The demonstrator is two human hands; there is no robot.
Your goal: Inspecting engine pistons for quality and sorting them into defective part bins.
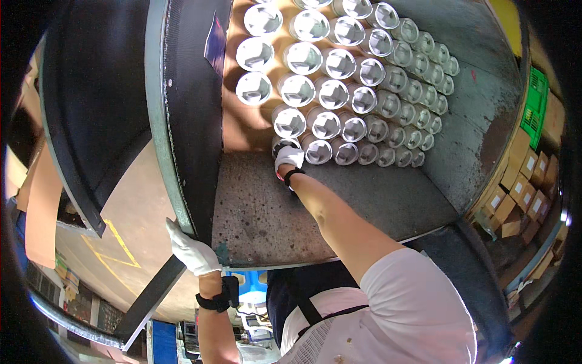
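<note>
Rows of clear round cups or jars (pixel 325 124) stand on a brown cardboard sheet (pixel 242 127) inside a deep grey metal bin. My right hand (pixel 288 158), in a white glove, reaches to the cup (pixel 285 144) at the near left corner of the rows. Its fingers are bent around that cup's near side and partly hidden. My left hand (pixel 195 250), also gloved in white, lies with fingers stretched out against the lower end of the bin's grey metal edge (pixel 159 121). Nothing shows in its palm. Both wrists carry black bands.
A dark panel (pixel 100 91) stands at far left, and a black bar (pixel 150 297) runs below it. The bin's stained floor (pixel 267 206) lies in front of the cups. Cardboard boxes (pixel 524 188) and a green crate (pixel 535 106) are stacked outside to the right.
</note>
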